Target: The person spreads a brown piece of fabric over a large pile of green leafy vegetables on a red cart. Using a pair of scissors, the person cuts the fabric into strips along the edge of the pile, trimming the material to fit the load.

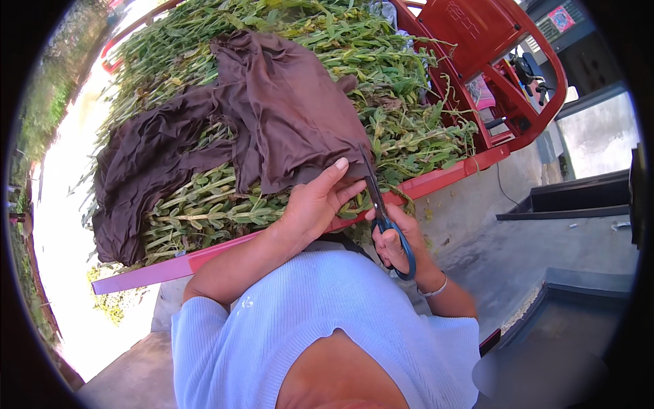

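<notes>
A large dark brown cloth (293, 102) lies crumpled over a heap of cut green plants (211, 198). My left hand (317, 198) pinches the near right edge of the cloth between thumb and fingers. In my right hand (398, 238) is a pair of scissors (377, 194) with blue handles and dark blades. The fingers are wrapped round the handles, and the blades point up and away, at the cloth's right edge just beside my left fingertips. Whether the blades bite into the fabric I cannot tell.
The plants fill the bed of a red cart (443, 174), whose side rail runs close in front of me. Its red frame and handlebar (541, 88) rise at the far right. Dark rectangular trays (565, 327) sit on the concrete floor (470, 232) at the right.
</notes>
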Demonstrator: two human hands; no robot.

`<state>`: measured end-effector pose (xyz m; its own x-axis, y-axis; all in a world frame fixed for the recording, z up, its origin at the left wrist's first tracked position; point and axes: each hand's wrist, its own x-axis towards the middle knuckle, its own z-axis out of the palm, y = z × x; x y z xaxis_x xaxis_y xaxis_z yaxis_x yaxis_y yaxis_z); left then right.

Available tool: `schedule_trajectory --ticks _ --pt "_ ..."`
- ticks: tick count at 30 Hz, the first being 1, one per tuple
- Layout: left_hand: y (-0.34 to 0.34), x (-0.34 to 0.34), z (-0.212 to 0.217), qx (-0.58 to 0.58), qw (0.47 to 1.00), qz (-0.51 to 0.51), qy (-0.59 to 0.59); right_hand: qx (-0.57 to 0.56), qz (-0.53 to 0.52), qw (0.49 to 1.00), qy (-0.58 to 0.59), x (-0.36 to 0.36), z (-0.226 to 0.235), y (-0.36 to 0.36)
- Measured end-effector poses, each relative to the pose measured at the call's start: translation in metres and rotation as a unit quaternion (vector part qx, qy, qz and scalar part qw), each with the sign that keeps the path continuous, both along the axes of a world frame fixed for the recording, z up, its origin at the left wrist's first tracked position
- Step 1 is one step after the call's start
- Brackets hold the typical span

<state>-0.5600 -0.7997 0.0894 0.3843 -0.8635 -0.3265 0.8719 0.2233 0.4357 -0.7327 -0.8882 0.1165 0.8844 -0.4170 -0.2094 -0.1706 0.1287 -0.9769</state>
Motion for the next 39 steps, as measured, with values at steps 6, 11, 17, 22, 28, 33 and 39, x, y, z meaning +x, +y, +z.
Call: schedule_trajectory --ticks 6,11,17,22,28,33,39 --pt "0.019 0.014 0.007 0.006 0.995 0.073 0.064 -0.031 0.011 0.999 -0.008 0.0 -0.022 0.005" --pt "0.018 0.015 -0.006 0.043 0.997 0.061 0.035 0.003 0.006 1.0 -0.011 0.003 -0.022 0.004" --pt "0.018 0.013 -0.001 0.027 0.997 0.064 0.038 0.071 0.04 0.996 0.03 -0.005 -0.017 0.005" --pt "0.019 0.013 -0.009 0.025 0.998 0.057 0.014 0.051 0.086 0.993 0.057 -0.006 -0.014 0.003" --pt "0.023 0.017 -0.014 0.031 0.999 0.029 0.011 -0.009 0.077 0.997 0.027 0.0 -0.025 0.005" --pt "0.026 0.018 -0.017 0.039 0.998 0.036 0.019 0.058 0.092 0.992 0.065 -0.011 -0.016 -0.002" --pt "0.029 0.015 -0.013 0.066 0.996 0.053 0.012 0.079 0.093 0.989 0.087 -0.021 0.011 -0.006"
